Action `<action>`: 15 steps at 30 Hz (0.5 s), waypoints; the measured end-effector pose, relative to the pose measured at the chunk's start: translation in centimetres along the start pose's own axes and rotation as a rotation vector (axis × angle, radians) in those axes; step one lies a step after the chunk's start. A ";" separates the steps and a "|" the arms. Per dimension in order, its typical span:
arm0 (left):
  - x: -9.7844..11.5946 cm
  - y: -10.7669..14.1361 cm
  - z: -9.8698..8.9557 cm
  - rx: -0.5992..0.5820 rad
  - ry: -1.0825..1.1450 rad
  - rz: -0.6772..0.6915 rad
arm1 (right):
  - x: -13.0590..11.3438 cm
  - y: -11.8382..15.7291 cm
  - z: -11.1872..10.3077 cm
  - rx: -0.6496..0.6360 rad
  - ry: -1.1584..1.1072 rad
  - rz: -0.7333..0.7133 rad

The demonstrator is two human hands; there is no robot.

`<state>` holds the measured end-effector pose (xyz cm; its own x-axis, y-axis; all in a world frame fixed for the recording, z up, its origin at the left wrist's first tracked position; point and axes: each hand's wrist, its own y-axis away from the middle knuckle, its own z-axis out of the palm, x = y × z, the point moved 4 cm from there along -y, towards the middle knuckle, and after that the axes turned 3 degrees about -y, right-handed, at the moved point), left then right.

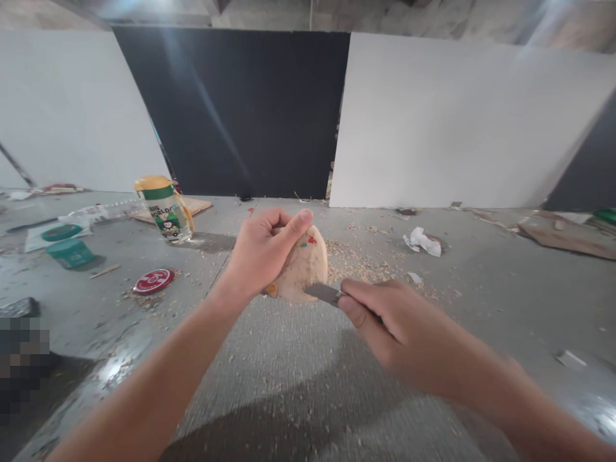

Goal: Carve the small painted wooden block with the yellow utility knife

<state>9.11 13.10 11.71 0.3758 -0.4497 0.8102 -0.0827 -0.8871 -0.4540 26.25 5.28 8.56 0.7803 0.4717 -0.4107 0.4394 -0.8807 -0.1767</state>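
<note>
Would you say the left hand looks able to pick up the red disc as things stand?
Probably not: the left hand is occupied with the pale rounded piece, though nothing appears to block the way to the red disc.

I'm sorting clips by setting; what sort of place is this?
Probably a makeshift craft workspace: a blade is held at a rounded piece, pale chips litter the gray surface, and a white panel stands behind.

At nine o'clock, a yellow-lidded bottle (163,208) is standing upright, and a teal tub (70,255) is sitting farther out. Between eight and nine, a red disc (154,281) is lying flat. At three o'clock, a crumpled tissue (423,242) is resting, with a brown board (565,241) lying beyond. At eleven, a dark panel (255,109) is rising.
</note>
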 end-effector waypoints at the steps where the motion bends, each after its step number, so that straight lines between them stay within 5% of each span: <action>1: -0.1 -0.1 -0.1 0.008 0.025 -0.011 | 0.1 0.2 0.0 -0.035 0.007 -0.003; 7: -0.3 -0.1 -0.2 -0.002 0.181 -0.063 | -0.1 0.9 0.1 -0.177 0.007 -0.063; 15: -0.8 0.5 1.4 -0.094 0.251 -0.104 | -0.8 0.0 -1.5 0.081 -0.111 -0.135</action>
<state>10.08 13.15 10.28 0.1472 -0.3570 0.9225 -0.1448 -0.9303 -0.3369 26.28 4.96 10.24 0.6607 0.5821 -0.4740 0.4961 -0.8124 -0.3063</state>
